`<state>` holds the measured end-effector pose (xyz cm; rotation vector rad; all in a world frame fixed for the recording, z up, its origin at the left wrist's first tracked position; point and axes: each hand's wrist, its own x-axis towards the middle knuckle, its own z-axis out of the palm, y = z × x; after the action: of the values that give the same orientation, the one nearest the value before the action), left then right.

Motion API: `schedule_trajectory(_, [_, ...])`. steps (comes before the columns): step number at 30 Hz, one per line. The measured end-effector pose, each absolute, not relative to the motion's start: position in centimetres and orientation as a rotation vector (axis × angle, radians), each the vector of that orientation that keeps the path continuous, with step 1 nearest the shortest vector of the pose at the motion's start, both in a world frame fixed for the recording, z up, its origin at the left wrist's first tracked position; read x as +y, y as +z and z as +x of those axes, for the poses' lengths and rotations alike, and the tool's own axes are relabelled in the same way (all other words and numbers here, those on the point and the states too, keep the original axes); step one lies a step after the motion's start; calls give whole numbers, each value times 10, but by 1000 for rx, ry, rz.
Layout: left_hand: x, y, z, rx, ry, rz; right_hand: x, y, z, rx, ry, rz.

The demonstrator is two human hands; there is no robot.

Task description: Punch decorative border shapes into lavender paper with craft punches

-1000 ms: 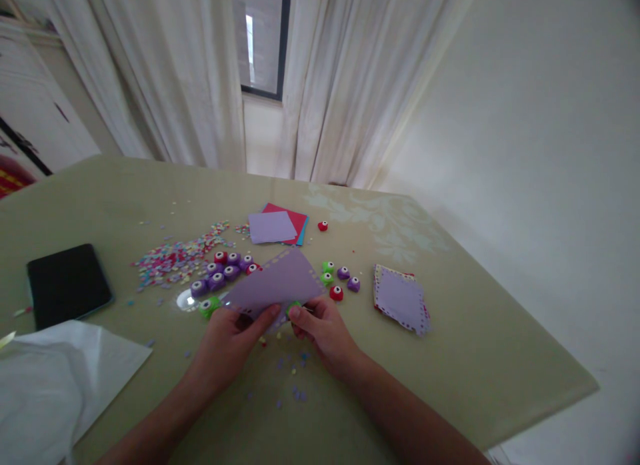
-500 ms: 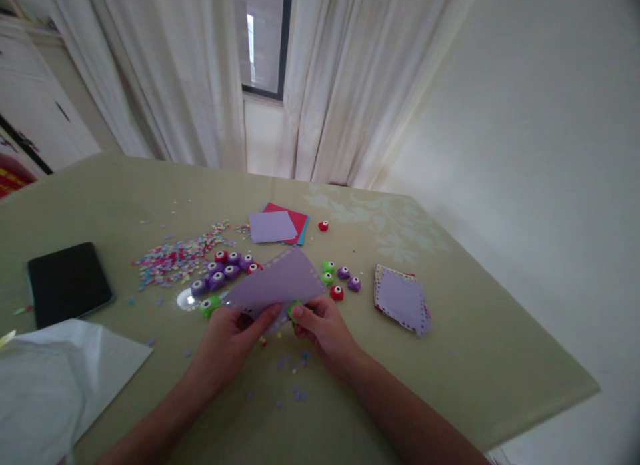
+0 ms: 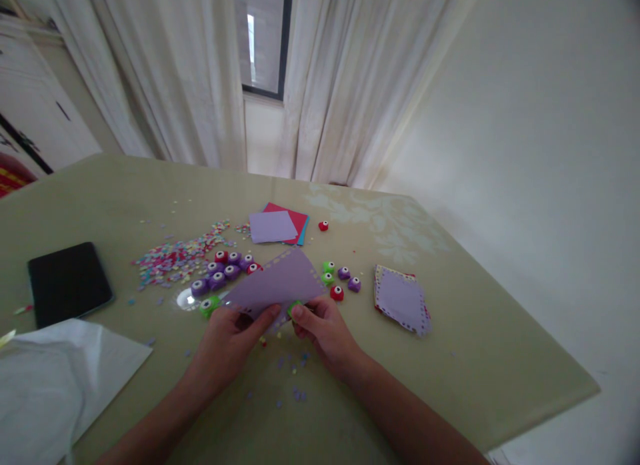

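Plainly, both hands worked close together low over the bench (image 3: 500, 345), forearms angling in from either side, wrists slightly bent. The left hand (image 3: 227, 338) held a purple sheet (image 3: 280, 282) pinched, its thumb laid across the near face and pointing toward the right hand (image 3: 325, 328). That hand was curled, its thumb pressed on a small green gadget (image 3: 293, 308) at the sheet's near edge. The sheet stood tilted between and beyond the hands, smooth and matte, with little cut-outs running along its far borders; some dark marks beside the left thumb were too small to make out.

Beyond the left hand sat glossy, rounded purple gadgets (image 3: 216, 281) with white eye shapes, and past them a speckled spread of paper confetti (image 3: 175, 255). Just beyond the right hand stood a red gadget (image 3: 337, 293) of the same kind. Farther to its right lay a stack of perforated sheets (image 3: 400, 298), lacy at the edges. Well left of the hands were a flat black tablet (image 3: 70, 282) and, nearer, a creased white wrapper (image 3: 45, 385).
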<state>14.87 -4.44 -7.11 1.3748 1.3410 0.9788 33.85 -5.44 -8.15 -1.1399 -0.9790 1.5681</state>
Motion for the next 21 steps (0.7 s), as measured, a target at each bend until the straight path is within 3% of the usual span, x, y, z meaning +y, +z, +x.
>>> schedule_trajectory(21, [-44,-76,147,1348,949,1406,-54,-86,339,-949,1561,-1141])
